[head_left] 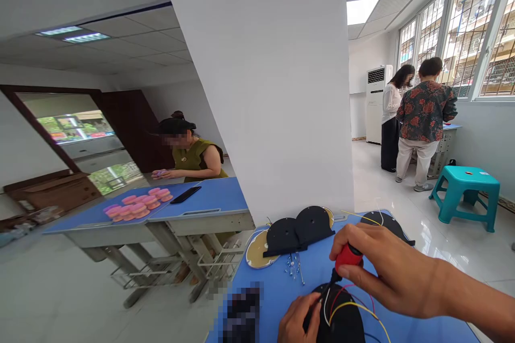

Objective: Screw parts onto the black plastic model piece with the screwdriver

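Note:
My right hand [374, 262] is closed round the red handle of a screwdriver [349, 258]. The tool slants down and left, its dark shaft reaching a black round plate [341, 321] on the blue desk. At the plate's left edge, my left hand [300, 321] grips it, fingertips close to the screwdriver's tip. Whether a screw sits under the tip is hidden. Yellow, red and white wires [360, 305] loop over the plate. Further back lie two black round plates [286, 233] with flat edges, partly over a tan disc [261, 251], and several loose screws [296, 268].
Another black plate [388, 222] lies behind my right hand. A pixelated dark item [243, 311] is at the desk's left. A white pillar [273, 91] rises behind. A co-worker [197, 158] sits left by pink round pieces [139, 204]; two people stand right, near a teal stool [464, 190].

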The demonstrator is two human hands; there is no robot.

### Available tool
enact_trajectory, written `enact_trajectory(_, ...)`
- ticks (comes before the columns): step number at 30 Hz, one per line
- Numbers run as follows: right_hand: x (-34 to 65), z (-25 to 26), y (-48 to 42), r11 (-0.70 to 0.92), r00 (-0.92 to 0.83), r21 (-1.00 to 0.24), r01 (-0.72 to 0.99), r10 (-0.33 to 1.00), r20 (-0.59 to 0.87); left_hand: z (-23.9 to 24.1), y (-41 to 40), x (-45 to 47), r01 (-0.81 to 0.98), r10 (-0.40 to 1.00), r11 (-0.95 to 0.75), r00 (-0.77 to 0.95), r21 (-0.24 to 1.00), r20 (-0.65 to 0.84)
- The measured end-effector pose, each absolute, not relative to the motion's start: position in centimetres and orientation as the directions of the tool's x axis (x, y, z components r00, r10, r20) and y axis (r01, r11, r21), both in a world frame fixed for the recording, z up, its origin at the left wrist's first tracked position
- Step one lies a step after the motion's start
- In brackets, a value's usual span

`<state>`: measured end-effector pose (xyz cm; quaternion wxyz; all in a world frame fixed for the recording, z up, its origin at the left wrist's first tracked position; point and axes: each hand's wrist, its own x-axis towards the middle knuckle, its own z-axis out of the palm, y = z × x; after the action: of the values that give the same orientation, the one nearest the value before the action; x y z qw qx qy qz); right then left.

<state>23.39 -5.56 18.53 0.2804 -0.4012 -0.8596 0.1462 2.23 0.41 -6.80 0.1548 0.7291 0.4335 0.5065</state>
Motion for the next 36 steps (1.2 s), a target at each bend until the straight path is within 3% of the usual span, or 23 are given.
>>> enact_trajectory(9, 22.7, 19.2, -5.2, 0.71, -0.615, -0.373, 0.598, 0.704, 0.354, -6.8, 0.7, 2.0, 0.483, 0.704, -0.682, 0.231, 0.549, 0.672)
enact_trajectory(16, 21.9, 19.6, -5.1, 0.719, -0.647, -0.282, 0.635, 0.695, 0.314, -6.4, 0.9, 1.7, 0.533, 0.711, -0.679, 0.305, 0.505, 0.634)
enact_trajectory(21, 21.0, 20.0, -5.0, 0.745, -0.705, -0.179, 0.642, 0.666, 0.242, -4.7, 1.0, 1.1, 0.575, 0.646, -0.742, 0.474, 0.345, 0.598)
enact_trajectory(25, 19.6, 20.0, -3.9, 0.661, -0.632, -0.136, 0.738, 0.747, 0.206, -3.7, 1.9, 1.6, 0.644, 0.614, -0.723, 0.434, 0.249, 0.66)
enact_trajectory(28, 18.8, 19.2, -2.2, 0.639, -0.613, -0.1, 0.762, 0.763, 0.207, -3.5, 2.9, 2.2, 0.665, 0.653, -0.688, 0.39, 0.292, 0.649)
enact_trajectory(36, 18.1, 17.9, 0.6, 0.606, -0.594, -0.091, 0.79, 0.793, 0.133, -4.4, 4.0, 3.1, 0.586, 0.855, -0.517, 0.384, 0.624, 0.348)
